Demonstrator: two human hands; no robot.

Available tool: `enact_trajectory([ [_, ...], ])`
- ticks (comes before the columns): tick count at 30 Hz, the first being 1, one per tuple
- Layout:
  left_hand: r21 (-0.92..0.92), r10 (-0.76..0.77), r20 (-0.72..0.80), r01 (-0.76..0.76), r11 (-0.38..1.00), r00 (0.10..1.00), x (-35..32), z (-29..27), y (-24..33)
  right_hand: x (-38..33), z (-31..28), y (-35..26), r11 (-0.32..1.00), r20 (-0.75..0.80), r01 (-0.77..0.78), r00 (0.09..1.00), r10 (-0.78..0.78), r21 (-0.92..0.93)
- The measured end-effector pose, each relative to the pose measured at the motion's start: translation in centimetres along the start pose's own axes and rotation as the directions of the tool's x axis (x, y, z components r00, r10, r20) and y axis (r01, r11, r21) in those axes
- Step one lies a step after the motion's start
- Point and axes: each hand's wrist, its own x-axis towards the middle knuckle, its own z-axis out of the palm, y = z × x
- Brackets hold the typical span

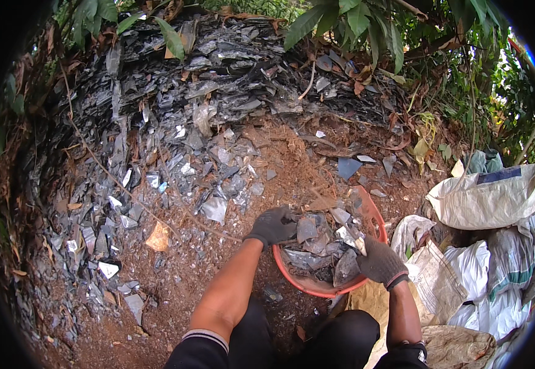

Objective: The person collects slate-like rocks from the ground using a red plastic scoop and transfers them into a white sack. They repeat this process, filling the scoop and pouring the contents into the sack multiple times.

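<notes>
Both my hands wear dark grey gloves and are at a round orange-red basin [292,280] in front of my knees. Flat, shiny grey flakes [317,241], which look like mica, fill it. My left hand [273,226] is at the basin's left rim, its fingers curled in against the flakes; what they grip is hidden. Over the right side of the basin, my right hand [381,261] closes on the pale end of a thin brown stick-like piece [329,203]. This piece slants away over the basin's far part.
Layers of dark grey flakes [230,67] form a bank at the back. Loose pieces [215,209] litter the brown soil on the left. Full white sacks [489,197] are piled on the right. Leafy branches [353,24] hang over the top, and a thin vine [120,187] crosses the left side.
</notes>
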Motion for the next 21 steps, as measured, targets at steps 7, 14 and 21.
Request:
enact_trajectory([
  [7,0.245,-0.040,0.010,0.037,0.969,0.999,0.5,2.6,0.6,7.2,6.3,2.3,0.992,0.002,-0.001,1.000,0.001,-0.130],
  [14,0.146,-0.184,0.324,0.143,0.979,0.928,-0.5,2.4,4.6,-6.6,3.7,3.7,0.982,-0.020,-0.188,0.982,0.188,-0.020],
  [21,0.429,-0.022,0.438,-0.187,0.884,0.899,-2.6,3.5,8.9,-14.0,-0.7,5.5,0.939,0.068,-0.327,0.944,0.322,0.107],
])
